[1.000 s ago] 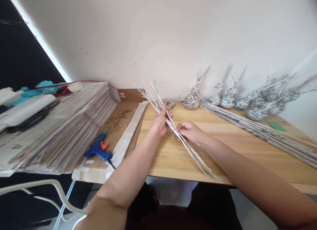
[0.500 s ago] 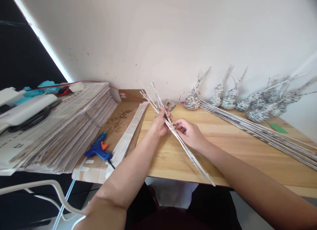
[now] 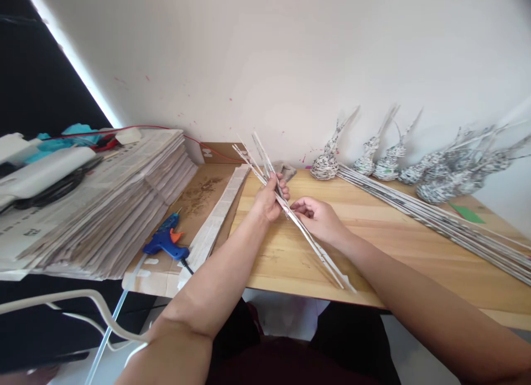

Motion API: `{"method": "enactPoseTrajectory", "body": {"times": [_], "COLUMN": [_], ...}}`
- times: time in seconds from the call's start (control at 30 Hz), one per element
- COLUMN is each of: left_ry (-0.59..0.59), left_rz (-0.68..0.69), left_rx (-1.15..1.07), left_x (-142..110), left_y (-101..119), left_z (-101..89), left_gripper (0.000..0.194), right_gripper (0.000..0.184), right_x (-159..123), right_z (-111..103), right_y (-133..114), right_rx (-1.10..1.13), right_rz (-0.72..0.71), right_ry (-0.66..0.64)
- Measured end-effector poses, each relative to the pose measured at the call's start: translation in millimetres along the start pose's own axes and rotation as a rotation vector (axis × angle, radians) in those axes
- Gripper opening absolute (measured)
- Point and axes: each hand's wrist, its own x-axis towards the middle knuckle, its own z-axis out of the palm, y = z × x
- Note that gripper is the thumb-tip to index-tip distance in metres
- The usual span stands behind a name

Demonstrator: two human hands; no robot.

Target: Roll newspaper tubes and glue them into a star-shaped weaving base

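A bundle of rolled newspaper sticks [image 3: 290, 208] is held above the near half of the wooden table [image 3: 373, 246], slanting from upper left, near the wall, down to the right, where its lower tips pass the table's front edge. The left hand [image 3: 269, 197] is closed around the bundle a little above its middle, fingers wrapped over the sticks, whose upper ends fan apart. The right hand [image 3: 317, 219] sits just below it with fingers loosely curled; its fingertips touch the sticks from the right side, but whether it pinches one or only steadies them cannot be told.

The step in hand appears to be gathering and aligning the sticks into one sheaf. Judged from the splayed upper ends, the next move calls for a firm left grip while the right hand draws the strands level.

Around this: a blue glue gun [image 3: 166, 242] with an orange trigger lies on a cardboard sheet [image 3: 199, 197] to the left, beside a strip of folded newsprint [image 3: 215, 219]. Farther left rises a tall stack of newspapers [image 3: 103, 208]. Along the wall at the right stand several woven paper figures [image 3: 327, 161], with a long row of spare paper sticks [image 3: 435, 219] lying before them. A green scrap [image 3: 467, 213] rests near the right end.

The newsprint is too small to read; no brand is legible.
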Motion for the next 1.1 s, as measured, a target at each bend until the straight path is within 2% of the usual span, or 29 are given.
{"method": "enactPoseTrajectory", "body": {"times": [0.1,0.27,0.53,0.7,0.9,1.1], "left_ry": [-0.014,-0.039,-0.067,0.011,0.097,0.048], "left_rz": [0.031,-0.019,-0.01,0.016,0.083,0.137], "left_rx": [0.006,0.041,0.16,0.129,-0.073,-0.109], "left_x": [1,1,-4,2,9,10], "left_y": [-2,-5,-7,0,10,9], "left_z": [-1.6,-3.2,-1.7,-5.5,-5.9,-6.7], "left_gripper": [0.022,0.024,0.035,0.045,0.036,0.034], "right_gripper": [0.032,0.029,0.03,0.027,0.032,0.037], "right_x": [-3,-5,-5,-6,-8,-6], "right_z": [-1,-5,-6,-9,-10,-9], "right_y": [-4,-5,-11,-12,-14,-11], "right_rx": [-0.058,-0.099,-0.08,-0.073,-0.025,-0.026], "right_rz": [-0.093,-0.26,-0.34,-0.282,-0.122,-0.066], "right_ry": [0.059,0.026,0.007,0.092,0.09,0.041]}}
